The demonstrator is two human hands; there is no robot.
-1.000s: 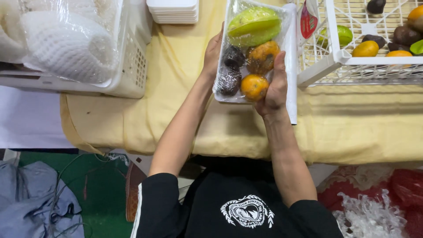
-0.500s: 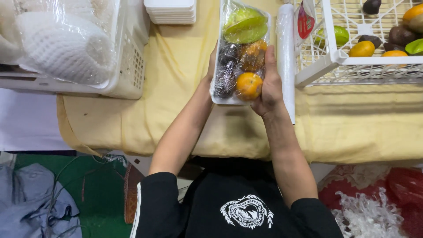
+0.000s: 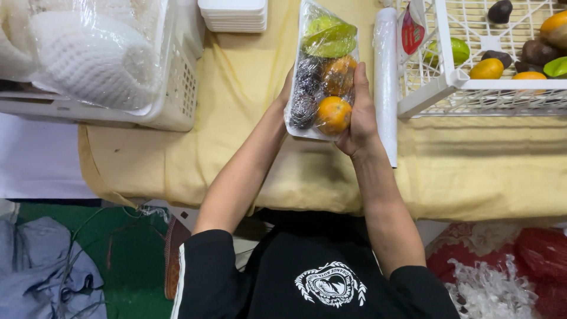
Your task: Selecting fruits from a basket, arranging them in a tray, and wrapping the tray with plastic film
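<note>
Both my hands hold a white tray of fruit [image 3: 302, 131] wrapped in clear film, lifted above the yellow-covered table [image 3: 236, 118]. Inside it lie a green star fruit [image 3: 332, 36], two dark fruits, a brownish-orange fruit and an orange [image 3: 333, 114]. My left hand [image 3: 286, 88] grips the tray's left edge, mostly hidden behind it. Along the right edge my right hand [image 3: 361, 115] is wrapped, thumb lying over the film. Just right of the tray, a roll of clear film [image 3: 386, 82] lies on the table.
A white wire crate [image 3: 449, 77] with loose fruit stands at the right. At the back sits a stack of white trays [image 3: 233, 15]. A white basket [image 3: 177, 88] with bagged foam netting stands at the left. Cloth and plastic lie on the floor below.
The tray has been turned and drawn left, off the film roll, and the film is now pulled tight around its sides. My hands have closed in along its edges.
</note>
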